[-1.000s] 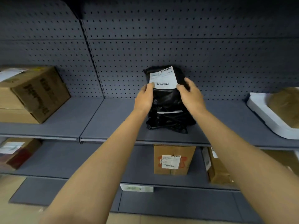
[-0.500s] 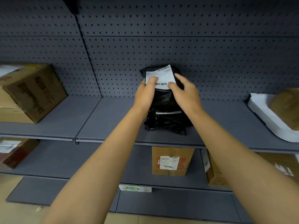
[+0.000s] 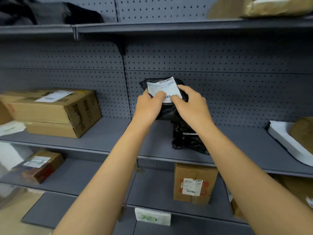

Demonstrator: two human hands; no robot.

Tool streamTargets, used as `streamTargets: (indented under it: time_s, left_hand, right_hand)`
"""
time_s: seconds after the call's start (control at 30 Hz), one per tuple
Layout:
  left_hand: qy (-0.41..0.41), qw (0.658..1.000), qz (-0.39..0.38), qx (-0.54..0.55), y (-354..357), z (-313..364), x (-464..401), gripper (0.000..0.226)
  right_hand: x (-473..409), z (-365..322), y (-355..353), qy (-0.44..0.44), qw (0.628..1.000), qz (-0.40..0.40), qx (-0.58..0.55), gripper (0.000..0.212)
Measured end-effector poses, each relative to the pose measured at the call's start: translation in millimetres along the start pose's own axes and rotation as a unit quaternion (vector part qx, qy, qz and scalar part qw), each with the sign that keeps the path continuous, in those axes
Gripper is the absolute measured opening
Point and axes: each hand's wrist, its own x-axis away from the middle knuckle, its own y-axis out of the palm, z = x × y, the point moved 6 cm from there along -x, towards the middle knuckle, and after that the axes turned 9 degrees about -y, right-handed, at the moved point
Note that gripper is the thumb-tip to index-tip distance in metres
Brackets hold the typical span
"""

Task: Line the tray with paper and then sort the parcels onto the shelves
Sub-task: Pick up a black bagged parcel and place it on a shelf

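Observation:
A black plastic parcel (image 3: pixel 186 139) with a white barcode label (image 3: pixel 162 86) stands upright on the grey middle shelf (image 3: pixel 108 138), leaning against the pegboard back. My left hand (image 3: pixel 149 107) holds its left side with the thumb on the label. My right hand (image 3: pixel 191 106) lies over its right front, fingers curved onto the label's lower edge. The parcel's middle is hidden behind both hands.
A large cardboard box (image 3: pixel 55 112) sits at the left of the same shelf. A white tray (image 3: pixel 286 141) holding a brown parcel is at the right. More boxes (image 3: pixel 194 184) stand on the lower shelf, and parcels lie on the top shelf (image 3: pixel 186 25).
Both hands have slid up and inward over the label. My view has tilted up, bringing the top shelf into sight.

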Motion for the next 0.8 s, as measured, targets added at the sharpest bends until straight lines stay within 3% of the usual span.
streamTargets:
  time_s: [0.2,0.43,0.6,0.8]
  left_hand:
    - [0.019,0.997,-0.009,-0.075,-67,14,51,0.066]
    - [0.096,0.989,-0.013,-0.113,-131,60,107,0.045]
    - [0.125,0.979,-0.001,-0.163,-153,94,140,0.028]
    - [0.165,0.977,0.002,-0.135,-147,132,150,0.023]
  right_hand:
    - [23,-80,8,-0.051,0.996,-0.028,0.062,0.049]
    - [51,-172,-3,-0.131,0.988,-0.030,0.078,0.040]
    - [61,-215,-21,-0.170,0.982,-0.016,0.079,0.012]
    - [62,-248,-60,-0.209,0.972,0.047,0.094,0.022]
